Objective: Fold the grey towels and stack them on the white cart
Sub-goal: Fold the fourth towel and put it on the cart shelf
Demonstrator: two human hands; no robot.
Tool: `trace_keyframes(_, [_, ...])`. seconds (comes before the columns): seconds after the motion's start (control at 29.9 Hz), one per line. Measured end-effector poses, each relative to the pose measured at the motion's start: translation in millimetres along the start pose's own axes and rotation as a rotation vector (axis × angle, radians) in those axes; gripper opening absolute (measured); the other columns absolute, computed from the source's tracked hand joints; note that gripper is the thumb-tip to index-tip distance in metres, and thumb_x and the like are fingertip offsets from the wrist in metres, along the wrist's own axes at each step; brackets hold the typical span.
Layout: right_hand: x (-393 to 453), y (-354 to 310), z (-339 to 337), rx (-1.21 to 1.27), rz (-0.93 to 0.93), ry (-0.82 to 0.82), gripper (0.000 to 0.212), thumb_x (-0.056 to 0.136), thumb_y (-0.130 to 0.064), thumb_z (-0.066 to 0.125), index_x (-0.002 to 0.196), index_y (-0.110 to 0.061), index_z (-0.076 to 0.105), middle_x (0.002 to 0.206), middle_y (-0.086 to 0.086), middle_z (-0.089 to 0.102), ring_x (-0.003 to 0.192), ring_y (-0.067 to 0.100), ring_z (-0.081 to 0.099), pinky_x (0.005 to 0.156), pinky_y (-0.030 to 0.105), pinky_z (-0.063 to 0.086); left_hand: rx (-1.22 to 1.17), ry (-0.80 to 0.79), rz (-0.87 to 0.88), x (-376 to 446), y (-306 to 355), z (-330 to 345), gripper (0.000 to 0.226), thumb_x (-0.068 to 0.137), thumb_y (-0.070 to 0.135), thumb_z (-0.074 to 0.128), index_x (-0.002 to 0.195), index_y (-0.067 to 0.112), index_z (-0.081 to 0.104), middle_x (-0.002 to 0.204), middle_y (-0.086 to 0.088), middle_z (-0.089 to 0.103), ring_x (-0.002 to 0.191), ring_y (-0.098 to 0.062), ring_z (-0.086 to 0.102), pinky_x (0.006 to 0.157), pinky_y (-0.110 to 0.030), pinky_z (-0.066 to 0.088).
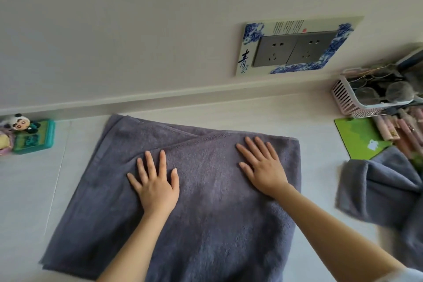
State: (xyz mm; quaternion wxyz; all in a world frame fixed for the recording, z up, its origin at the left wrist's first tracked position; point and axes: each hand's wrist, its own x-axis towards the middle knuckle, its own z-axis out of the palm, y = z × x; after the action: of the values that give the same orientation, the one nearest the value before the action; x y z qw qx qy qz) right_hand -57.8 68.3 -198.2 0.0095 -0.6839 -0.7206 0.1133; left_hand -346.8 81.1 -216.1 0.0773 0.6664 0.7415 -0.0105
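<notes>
Grey towel [206, 224] lies folded on the white surface [320, 126]; left hand [155, 185] and right hand [263, 167] press flat on it, fingers spread.

Left grip [155, 186], right grip [263, 168]; flat, splayed

Panda figurine [17, 122] on teal box [34, 137]; wall sockets [295, 49]; pink basket [350, 96]; green mat [359, 136].

Soft, even daylight, faint shadows; wide-angle bending and blur toward the edges.
</notes>
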Motion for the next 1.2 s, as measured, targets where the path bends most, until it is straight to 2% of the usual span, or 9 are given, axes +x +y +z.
trace_keyframes(0.13, [13,1,-3,0.027,0.315,-0.021,0.072,0.084,-0.056,-0.007,0.150,-0.032,0.012,0.159,0.000,0.005,0.146,0.024,-0.002,0.117,0.042,-0.007,-0.064,0.017,-0.054,-24,8,4,0.067,0.085,0.051,0.027,0.143,0.019,0.039,0.151,-0.018,0.030,0.136,-0.041,0.029,0.105,-0.064,0.018])
trace_keyframes(0.2, [20,-18,-7,0.065,0.313,0.025,0.072,0.085,-0.055,-0.006,0.151,-0.029,0.010,0.159,0.000,0.002,0.146,0.023,-0.006,0.117,0.040,-0.010,-0.120,0.027,-0.084,-33,16,0,0.067,0.083,0.051,0.030,0.138,0.016,0.048,0.146,-0.022,0.037,0.130,-0.043,0.037,0.100,-0.060,0.027])
trace_keyframes(0.3, [23,-52,-6,0.163,0.183,0.037,0.073,0.084,-0.056,-0.004,0.150,-0.030,0.012,0.159,-0.002,0.003,0.146,0.019,-0.005,0.115,0.033,-0.013,-0.268,0.112,-0.118,-20,18,-15,0.059,0.083,0.049,0.033,0.123,0.014,0.058,0.130,-0.021,0.049,0.112,-0.041,0.048,0.090,-0.052,0.035])
trace_keyframes(0.4, [27,-73,4,0.209,0.193,0.013,0.076,0.082,-0.059,-0.004,0.150,-0.030,0.012,0.159,0.001,0.006,0.146,0.021,-0.002,0.115,0.035,-0.010,-0.343,0.228,-0.145,13,1,-29,0.054,0.084,0.046,0.033,0.115,0.011,0.060,0.121,-0.017,0.053,0.106,-0.039,0.049,0.086,-0.046,0.034])
trace_keyframes(0.53, [27,-72,11,0.123,0.260,0.043,0.076,0.083,-0.059,-0.006,0.151,-0.029,0.012,0.159,-0.002,0.009,0.146,0.019,0.002,0.116,0.036,-0.008,-0.380,0.241,-0.223,59,-20,-36,0.041,0.092,0.034,0.049,0.122,0.009,0.057,0.130,-0.018,0.049,0.119,-0.039,0.042,0.096,-0.047,0.028])
trace_keyframes(0.7, [31,-82,16,0.058,0.307,0.082,0.071,0.088,-0.056,0.002,0.149,-0.025,0.021,0.157,0.000,0.020,0.146,0.021,0.012,0.115,0.036,-0.003,-0.345,0.177,-0.346,112,-65,-43,0.048,0.094,0.033,0.051,0.133,0.006,0.047,0.141,-0.021,0.041,0.128,-0.038,0.034,0.104,-0.047,0.022])
trace_keyframes(0.9, [32,-81,18,0.027,0.317,0.089,0.068,0.090,-0.055,0.007,0.149,-0.026,0.024,0.156,0.000,0.022,0.145,0.020,0.014,0.116,0.036,-0.001,-0.460,0.176,-0.365,147,-88,-50,0.027,0.089,0.036,0.058,0.093,0.010,0.064,0.104,-0.020,0.061,0.099,-0.041,0.053,0.089,-0.045,0.037])
trace_keyframes(1.04, [32,-82,18,0.030,0.343,0.099,0.067,0.090,-0.055,0.011,0.148,-0.027,0.027,0.155,0.006,0.024,0.144,0.026,0.016,0.116,0.037,0.000,-0.515,0.337,-0.412,149,-99,-52,0.022,0.094,0.027,0.053,0.093,0.005,0.056,0.103,-0.020,0.060,0.090,-0.042,0.056,0.077,-0.042,0.041])
trace_keyframes(1.2, [33,-83,20,0.014,0.376,0.103,0.066,0.088,-0.057,0.015,0.147,-0.030,0.030,0.155,0.010,0.025,0.143,0.033,0.017,0.115,0.042,0.002,-0.451,0.346,-0.391,158,-102,-40,0.021,0.094,0.025,0.052,0.092,0.004,0.057,0.098,-0.021,0.062,0.089,-0.041,0.056,0.071,-0.041,0.040])
